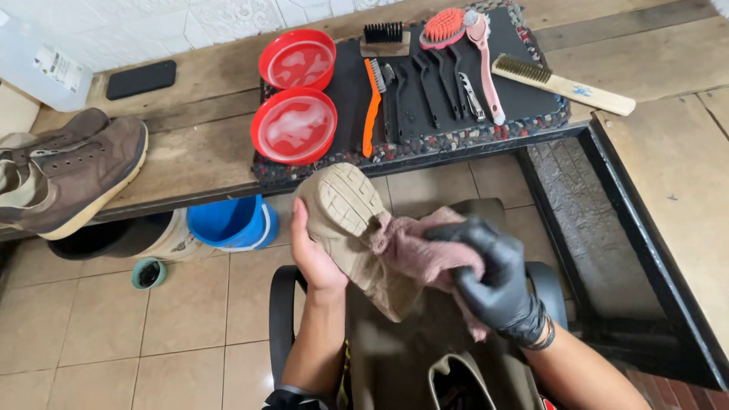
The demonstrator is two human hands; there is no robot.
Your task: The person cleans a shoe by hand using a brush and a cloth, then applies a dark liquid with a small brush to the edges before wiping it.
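Note:
My bare left hand (311, 254) holds a tan shoe (351, 220) turned sole-up, gripping its left side. My right hand (493, 281), in a black glove, presses a pink cloth (414, 247) against the right side of the shoe. Both hands are above my lap, in front of the wooden bench (197, 144).
On the bench lie a brown shoe (72, 171), two red bowls (295, 125) of soapy water, a dark mat (425, 144) with several brushes, a wooden wire brush (562, 83), a black phone (140, 78). A blue bucket (231, 224) stands below on the tiled floor.

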